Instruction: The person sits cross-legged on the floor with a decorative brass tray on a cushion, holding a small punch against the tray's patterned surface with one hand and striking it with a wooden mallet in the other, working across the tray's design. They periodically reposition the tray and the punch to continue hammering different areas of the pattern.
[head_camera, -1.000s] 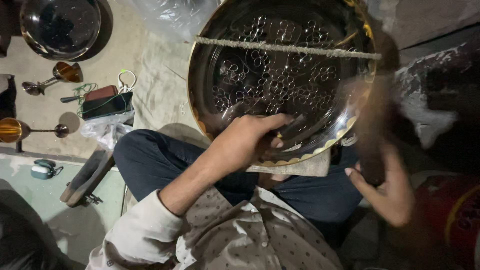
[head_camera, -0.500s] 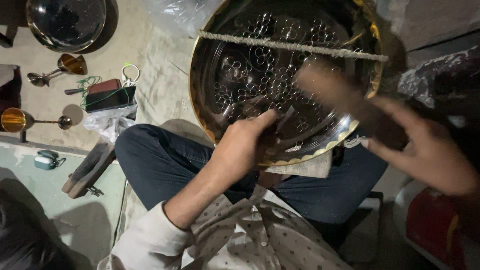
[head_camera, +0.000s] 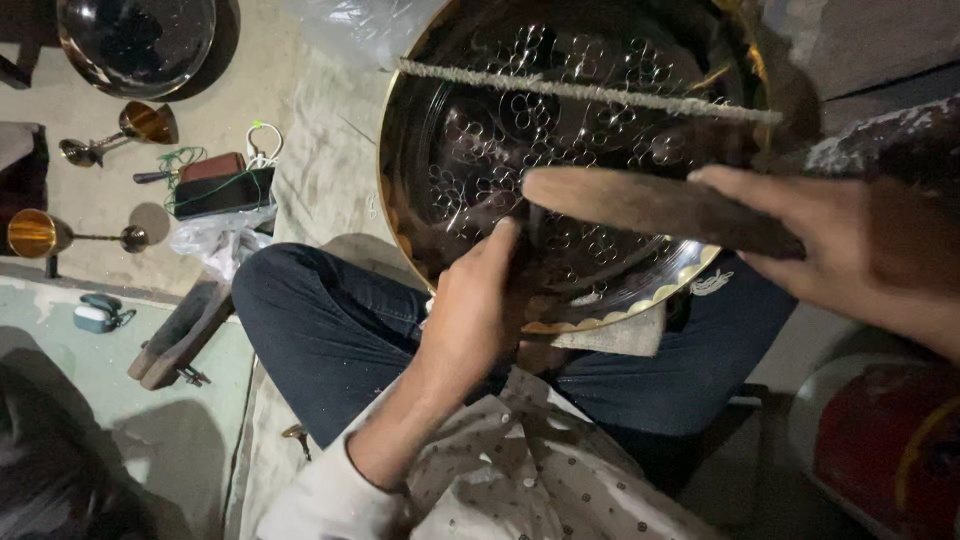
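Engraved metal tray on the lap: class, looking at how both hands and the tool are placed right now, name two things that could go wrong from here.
1. The left hand rests on the engraved metal tray right beside the tip of the wooden mallet held in the right hand; a stray blow could hit the fingers.
2. The tray leans on the lap, steadied by that one hand and a rope across it; a hard strike might make it slip or mark the pattern.

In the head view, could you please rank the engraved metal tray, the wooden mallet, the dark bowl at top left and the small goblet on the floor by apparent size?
1. Engraved metal tray, by far the largest.
2. Wooden mallet and dark bowl: unsure, since the mallet is nearer the camera and the bowl is cut off by the frame.
3. Small goblet, smallest.
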